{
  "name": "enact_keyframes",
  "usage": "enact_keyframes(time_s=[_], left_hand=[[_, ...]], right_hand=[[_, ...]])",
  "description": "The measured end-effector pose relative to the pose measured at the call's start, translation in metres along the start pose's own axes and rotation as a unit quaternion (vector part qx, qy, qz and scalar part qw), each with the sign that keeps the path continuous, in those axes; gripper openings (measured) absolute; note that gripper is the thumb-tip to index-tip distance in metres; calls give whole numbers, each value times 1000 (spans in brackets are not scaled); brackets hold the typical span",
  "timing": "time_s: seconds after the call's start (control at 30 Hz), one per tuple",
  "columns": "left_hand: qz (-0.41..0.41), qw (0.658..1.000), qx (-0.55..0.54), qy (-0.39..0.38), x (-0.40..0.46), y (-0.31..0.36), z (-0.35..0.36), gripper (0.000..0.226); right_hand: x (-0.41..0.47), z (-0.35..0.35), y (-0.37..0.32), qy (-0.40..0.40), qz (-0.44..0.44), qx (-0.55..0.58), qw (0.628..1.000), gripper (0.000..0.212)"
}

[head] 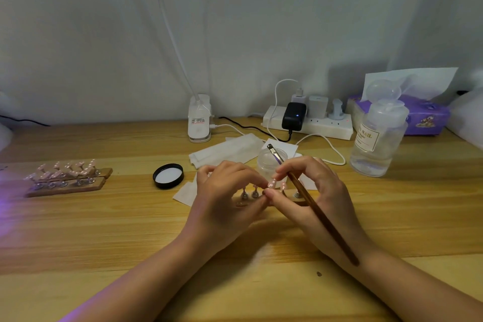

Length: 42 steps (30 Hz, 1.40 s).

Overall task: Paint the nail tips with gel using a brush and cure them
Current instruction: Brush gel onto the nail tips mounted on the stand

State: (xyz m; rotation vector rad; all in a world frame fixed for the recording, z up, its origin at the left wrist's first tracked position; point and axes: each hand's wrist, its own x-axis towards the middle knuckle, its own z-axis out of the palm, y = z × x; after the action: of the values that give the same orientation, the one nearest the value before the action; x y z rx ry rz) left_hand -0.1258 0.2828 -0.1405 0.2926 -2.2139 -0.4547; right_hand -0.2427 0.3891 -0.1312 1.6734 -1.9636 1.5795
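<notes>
My left hand (224,196) and my right hand (311,191) meet over a wooden holder strip with small metal stands (249,193) at the table's middle. Both pinch a pink nail tip (271,184) between their fingertips. A brown-handled brush (318,206) rests in my right hand, its bristle end pointing up and away over the open clear gel jar (270,162). The jar's black lid (168,176) lies to the left, inside up. Two more wooden strips with several pink nail tips (65,174) lie at the far left.
A clear pump bottle (376,138) stands at the right, a purple tissue box (423,117) behind it. A white power strip with chargers (308,120) and a white clip lamp (199,120) sit at the back. White wipes (224,150) lie behind the hands. Purple light glows at the left edge.
</notes>
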Motion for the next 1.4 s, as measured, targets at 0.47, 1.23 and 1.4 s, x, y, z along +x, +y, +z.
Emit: enact_keyframes(time_s=[0.47,1.23,1.4], left_hand=[[-66,985,-150,56,5,0,-6,16],[-96,979,-172,51,7,2,-9,23],[-101,977,-183,48,7,4,-9,20]], right_hand=[[28,-27,-7,75,109,180,975,26],[98,-14,15,-17,179,24,983,34],[83,-23,24,41,238,54,969,35]])
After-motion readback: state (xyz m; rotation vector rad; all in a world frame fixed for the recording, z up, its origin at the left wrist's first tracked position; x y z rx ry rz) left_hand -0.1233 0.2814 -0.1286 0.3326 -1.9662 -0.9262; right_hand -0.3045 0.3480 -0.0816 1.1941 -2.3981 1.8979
